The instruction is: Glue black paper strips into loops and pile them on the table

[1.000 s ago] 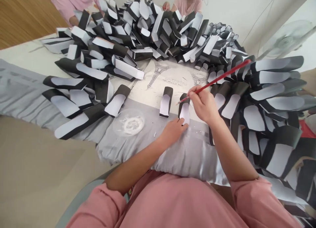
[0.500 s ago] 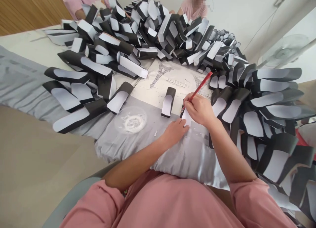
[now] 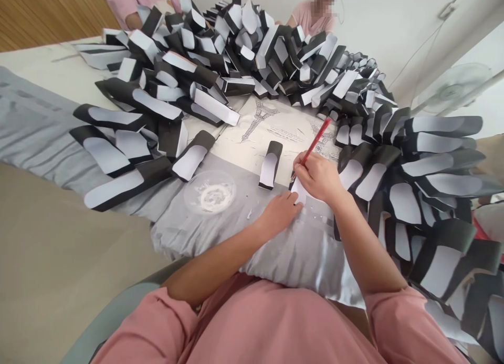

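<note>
My right hand point(image 3: 317, 176) is closed around a red-handled brush point(image 3: 318, 138), its tip down by a black-and-white card piece point(image 3: 298, 191). The near end of that piece is under the fingers of my left hand point(image 3: 280, 211), which hold it against the table; my right hand covers much of the rest. Just left of my hands lies another black card piece point(image 3: 268, 170) with a white, sole-shaped panel. Farther left, a shallow clear dish point(image 3: 189, 195) carries a smeared ring of white paste.
Heaps of similar black-and-white pieces point(image 3: 157, 105) curve round the left, back and right. Grey cloth point(image 3: 220, 238) covers the table's near edge, with a printed Eiffel Tower sheet point(image 3: 287, 117) beyond. Two people in pink point(image 3: 315, 18) sit behind the heaps. A fan point(image 3: 452, 85) stands right.
The brush's upper end has tipped slightly left and down. Both hands stay at the same card piece. The whole view has shifted a little.
</note>
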`<action>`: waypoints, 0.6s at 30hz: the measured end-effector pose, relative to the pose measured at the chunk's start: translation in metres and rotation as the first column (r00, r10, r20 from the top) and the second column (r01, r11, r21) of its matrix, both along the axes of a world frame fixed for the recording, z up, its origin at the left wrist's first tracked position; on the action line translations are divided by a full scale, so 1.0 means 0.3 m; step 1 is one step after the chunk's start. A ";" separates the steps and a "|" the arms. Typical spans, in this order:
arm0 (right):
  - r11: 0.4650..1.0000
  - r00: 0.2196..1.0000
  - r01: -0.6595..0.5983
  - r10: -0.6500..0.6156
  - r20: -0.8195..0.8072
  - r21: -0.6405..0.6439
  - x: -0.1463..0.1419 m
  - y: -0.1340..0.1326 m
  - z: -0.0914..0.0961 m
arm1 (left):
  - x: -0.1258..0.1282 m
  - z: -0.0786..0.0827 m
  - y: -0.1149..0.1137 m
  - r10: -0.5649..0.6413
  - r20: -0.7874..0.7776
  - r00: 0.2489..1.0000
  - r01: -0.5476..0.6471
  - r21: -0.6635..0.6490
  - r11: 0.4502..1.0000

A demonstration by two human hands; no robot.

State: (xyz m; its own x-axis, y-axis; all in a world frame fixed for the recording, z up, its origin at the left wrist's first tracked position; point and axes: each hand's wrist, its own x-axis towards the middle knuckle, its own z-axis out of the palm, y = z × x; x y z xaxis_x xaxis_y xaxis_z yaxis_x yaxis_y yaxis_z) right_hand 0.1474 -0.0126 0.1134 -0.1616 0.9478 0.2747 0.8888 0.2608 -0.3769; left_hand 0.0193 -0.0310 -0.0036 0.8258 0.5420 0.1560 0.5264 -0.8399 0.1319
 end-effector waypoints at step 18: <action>0.999 0.998 0.024 -0.021 0.057 -0.040 -0.016 0.009 0.006 | -0.001 0.007 0.005 0.002 -0.044 0.999 -0.004 -0.047 0.999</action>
